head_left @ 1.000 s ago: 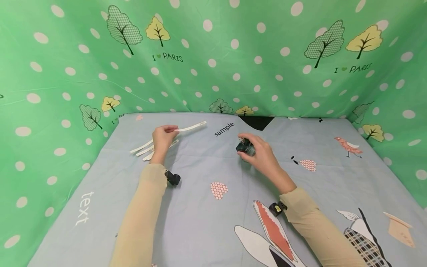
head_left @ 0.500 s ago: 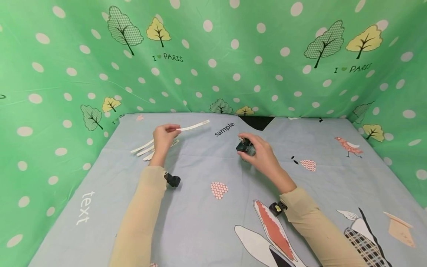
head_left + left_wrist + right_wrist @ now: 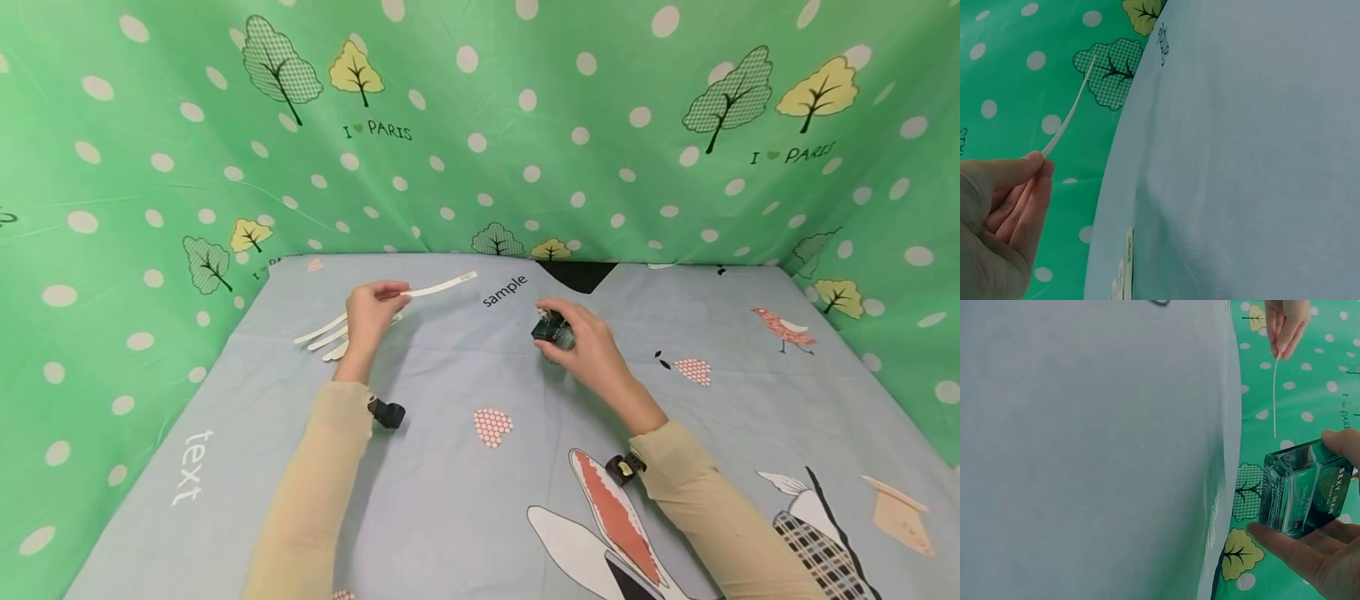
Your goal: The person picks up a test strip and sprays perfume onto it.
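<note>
Left hand: one white paper strip (image 3: 438, 287) is pinched at its near end between thumb and fingertips of the left hand (image 3: 369, 312), the strip held off the cloth and pointing toward the bottle; in the left wrist view the same strip (image 3: 1069, 115) is seen arching away from the fingertips (image 3: 1035, 164)
Right hand: a small dark green glass bottle (image 3: 552, 330) is gripped between thumb and fingers of the right hand (image 3: 588, 342), just above the blue-grey printed bedsheet (image 3: 450, 467); white lettering on the bottle (image 3: 1302, 497) is shown in the right wrist view
Change: over the last second the strip's free tip has been carried a little further right, toward the printed word "sample" (image 3: 505, 290), while the bottle has been kept almost where it was
Reading: strip and bottle are judged to be in the course of being brought together, with a clear gap left between them
Spare strips: several more white strips (image 3: 324, 337) are left lying on the sheet, partly hidden behind the left hand
Surroundings: the scene is backed on three sides by a green polka-dot curtain (image 3: 525, 125) printed with trees
</note>
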The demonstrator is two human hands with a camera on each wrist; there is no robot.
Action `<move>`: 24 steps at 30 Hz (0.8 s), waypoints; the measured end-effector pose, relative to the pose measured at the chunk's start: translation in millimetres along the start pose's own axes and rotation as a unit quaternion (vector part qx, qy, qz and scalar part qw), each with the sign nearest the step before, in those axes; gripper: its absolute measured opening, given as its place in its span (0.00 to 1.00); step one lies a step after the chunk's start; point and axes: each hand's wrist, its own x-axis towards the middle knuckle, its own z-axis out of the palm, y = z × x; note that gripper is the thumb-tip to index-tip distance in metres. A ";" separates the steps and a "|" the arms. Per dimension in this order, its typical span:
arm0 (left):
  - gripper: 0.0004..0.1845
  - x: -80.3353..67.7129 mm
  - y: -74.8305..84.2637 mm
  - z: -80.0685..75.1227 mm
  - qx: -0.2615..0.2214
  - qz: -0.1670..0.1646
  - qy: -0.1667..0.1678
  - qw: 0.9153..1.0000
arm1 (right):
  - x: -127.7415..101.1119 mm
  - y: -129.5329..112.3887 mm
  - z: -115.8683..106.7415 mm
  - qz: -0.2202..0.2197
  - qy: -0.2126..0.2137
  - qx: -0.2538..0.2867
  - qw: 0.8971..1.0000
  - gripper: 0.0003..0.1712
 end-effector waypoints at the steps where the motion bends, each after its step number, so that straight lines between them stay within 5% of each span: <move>1: 0.12 -0.8 0.4 -0.1 -0.001 0.001 0.000 1.000 | 0.1 0.1 -0.1 0.001 -0.001 0.000 1.000 0.32; 24: 0.12 -23.8 19.7 4.3 -0.019 0.049 -0.012 0.999 | 3.1 1.0 -3.0 0.022 0.003 0.006 1.000 0.32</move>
